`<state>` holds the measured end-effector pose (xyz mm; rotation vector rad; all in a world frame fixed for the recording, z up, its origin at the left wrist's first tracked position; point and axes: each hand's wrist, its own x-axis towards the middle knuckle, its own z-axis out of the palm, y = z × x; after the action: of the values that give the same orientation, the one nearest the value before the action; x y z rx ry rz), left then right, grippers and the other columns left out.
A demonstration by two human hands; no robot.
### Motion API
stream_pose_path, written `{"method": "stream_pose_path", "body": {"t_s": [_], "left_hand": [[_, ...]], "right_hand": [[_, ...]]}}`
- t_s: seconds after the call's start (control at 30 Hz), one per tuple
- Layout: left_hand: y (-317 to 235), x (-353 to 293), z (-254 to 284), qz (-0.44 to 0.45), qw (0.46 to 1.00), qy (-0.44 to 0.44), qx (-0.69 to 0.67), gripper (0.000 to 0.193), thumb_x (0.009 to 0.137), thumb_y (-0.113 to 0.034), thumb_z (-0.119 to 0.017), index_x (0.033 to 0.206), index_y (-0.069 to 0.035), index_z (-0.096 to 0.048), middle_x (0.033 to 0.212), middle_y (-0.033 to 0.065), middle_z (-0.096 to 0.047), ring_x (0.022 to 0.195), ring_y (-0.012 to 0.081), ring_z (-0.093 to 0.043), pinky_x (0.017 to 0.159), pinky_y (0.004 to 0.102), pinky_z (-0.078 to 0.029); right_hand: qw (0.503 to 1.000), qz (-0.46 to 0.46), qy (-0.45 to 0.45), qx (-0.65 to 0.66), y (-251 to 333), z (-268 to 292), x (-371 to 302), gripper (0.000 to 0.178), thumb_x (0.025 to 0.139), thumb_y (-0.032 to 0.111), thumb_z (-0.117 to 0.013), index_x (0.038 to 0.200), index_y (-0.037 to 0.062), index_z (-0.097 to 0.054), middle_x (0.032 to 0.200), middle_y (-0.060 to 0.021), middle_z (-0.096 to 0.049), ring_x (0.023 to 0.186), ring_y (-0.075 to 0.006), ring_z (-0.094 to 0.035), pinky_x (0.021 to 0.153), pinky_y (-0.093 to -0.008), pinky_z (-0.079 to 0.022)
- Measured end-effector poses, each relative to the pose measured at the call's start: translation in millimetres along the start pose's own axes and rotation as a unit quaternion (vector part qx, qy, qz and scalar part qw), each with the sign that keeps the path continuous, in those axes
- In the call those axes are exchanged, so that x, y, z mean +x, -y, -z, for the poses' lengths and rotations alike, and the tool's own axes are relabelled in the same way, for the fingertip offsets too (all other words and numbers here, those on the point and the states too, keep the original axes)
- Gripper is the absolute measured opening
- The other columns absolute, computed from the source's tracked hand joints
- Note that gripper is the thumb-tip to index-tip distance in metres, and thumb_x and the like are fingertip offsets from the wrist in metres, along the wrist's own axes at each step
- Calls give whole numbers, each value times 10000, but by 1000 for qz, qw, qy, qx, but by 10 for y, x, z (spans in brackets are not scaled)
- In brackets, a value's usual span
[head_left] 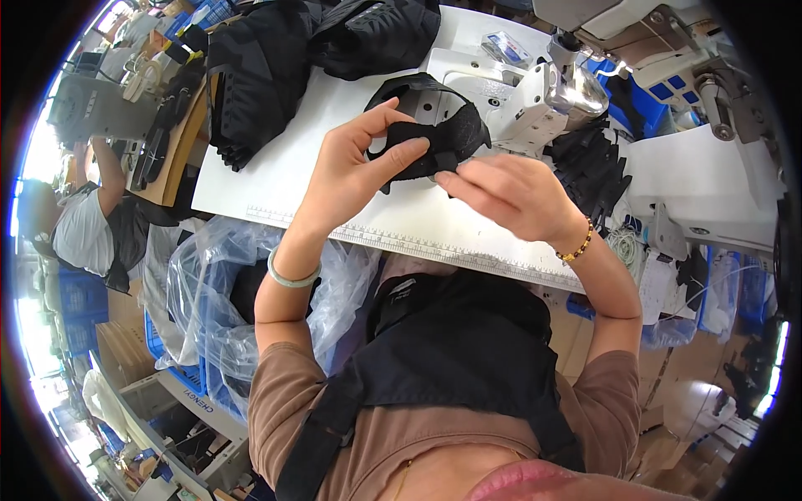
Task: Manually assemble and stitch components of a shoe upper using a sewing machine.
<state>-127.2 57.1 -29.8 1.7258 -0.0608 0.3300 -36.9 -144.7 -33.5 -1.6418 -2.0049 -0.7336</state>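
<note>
A black fabric piece (pixel 469 125), curved into an open loop with a band across its near side, is held up over the white table (pixel 276 179). My left hand (pixel 359 159) grips the band from the left, with the thumb on top and the fingers behind it. From the right, my right hand (pixel 514 190) is closed in a pinch at the band's lower right edge. Just beyond the loop stands a white sewing machine (pixel 535 104), partly behind the fabric. The loop's exact kind does not show.
Stacks of black fabric pieces (pixel 259 79) lie at the far left of the table. Black straps (pixel 589 171) are heaped on the right. A ruler strip (pixel 418 244) follows the near edge. Below left is a clear plastic bag (pixel 213 313). Another person (pixel 88 221) works at far left.
</note>
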Motion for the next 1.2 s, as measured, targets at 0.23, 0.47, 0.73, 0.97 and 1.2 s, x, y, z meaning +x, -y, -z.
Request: {"method": "stream_pose_path", "body": {"t_s": [0.23, 0.47, 0.73, 0.97, 1.2], "left_hand": [[-71, -64, 93, 65, 992, 87, -69, 209, 881, -108, -590, 1028, 27, -525, 757, 47, -621, 724, 51, -569, 776, 230, -445], [-127, 52, 305, 93, 976, 197, -19, 245, 907, -142, -553, 1060, 44, -507, 761, 49, -637, 675, 60, -573, 644, 197, -436], [-135, 113, 332, 155, 965, 194, -86, 178, 840, -148, -623, 833, 30, -635, 653, 55, -616, 600, 85, -566, 595, 208, -422], [-96, 90, 179, 167, 965, 170, -108, 165, 823, -130, -637, 839, 34, -626, 629, 27, -580, 525, 65, -518, 515, 194, -391], [-236, 153, 106, 191, 955, 228, 9, 145, 823, -135, -630, 796, 6, -618, 589, -7, -532, 484, 43, -445, 480, 196, -364]], "right_hand": [[733, -484, 37, 477, -156, 145, 284, 305, 822, 164, -680, 1051, -8, -576, 798, -5, -587, 630, -48, -521, 476, -177, -416], [682, -490, 10, 543, -205, 80, 374, 226, 848, 225, -663, 867, 3, -624, 582, 56, -496, 441, 9, -361, 396, -161, -257], [660, -499, 7, 562, -237, 40, 352, 232, 841, 220, -671, 896, 1, -621, 588, 44, -513, 441, -9, -421, 408, -155, -301], [721, -453, 82, 518, -185, 22, 295, 205, 794, 149, -688, 910, -4, -618, 668, 44, -549, 581, -7, -471, 534, -163, -387], [683, -478, 181, 522, -285, 51, 263, 172, 789, 126, -645, 897, -3, -612, 734, 33, -580, 617, -2, -467, 554, -162, -380]]}}
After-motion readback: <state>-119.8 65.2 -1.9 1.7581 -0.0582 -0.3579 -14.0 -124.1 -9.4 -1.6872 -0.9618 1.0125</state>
